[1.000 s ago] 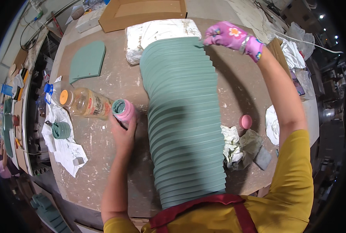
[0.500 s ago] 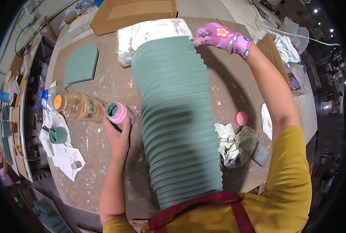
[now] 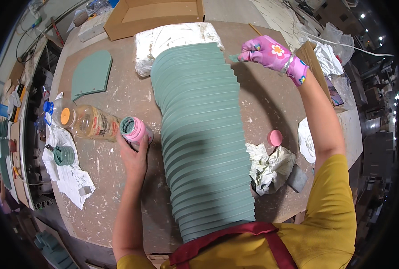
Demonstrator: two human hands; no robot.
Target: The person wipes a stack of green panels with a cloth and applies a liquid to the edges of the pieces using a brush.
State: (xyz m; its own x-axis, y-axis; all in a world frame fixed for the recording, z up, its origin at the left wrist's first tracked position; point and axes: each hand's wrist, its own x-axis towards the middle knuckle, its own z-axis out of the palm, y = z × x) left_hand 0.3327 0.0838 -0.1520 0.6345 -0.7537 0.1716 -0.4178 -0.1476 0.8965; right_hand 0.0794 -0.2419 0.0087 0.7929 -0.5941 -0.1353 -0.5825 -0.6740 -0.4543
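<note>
A long stack of overlapping grey-green sheets [image 3: 201, 112] fans out across the middle of the table; its far end lies against a white wrapped block [image 3: 177, 36]. To its left, my left hand [image 3: 134, 159] is wrapped round a small jar [image 3: 139, 130] with a pink neck, open at the top and smeared green inside. My right hand [image 3: 269, 54], in a pink flowered glove, is beyond the stack's far right edge, apart from it. Its closed fingers pinch a small green scrap [image 3: 234, 58], whose material I cannot make out.
Beside the jar lies a clear plastic bottle [image 3: 92, 122] with an orange cap. A green-coated tub [image 3: 64, 155] rests on white paper at left, below a rounded green sheet [image 3: 92, 71]. Right: pink lid [image 3: 274, 137], crumpled paper [image 3: 271, 168], grey block [image 3: 299, 178]. Cardboard tray [image 3: 154, 18] behind.
My gloved right hand has moved right and slightly nearer, away from the stack's far edge, so the green scrap now shows. My left hand still holds the jar in about the same place.
</note>
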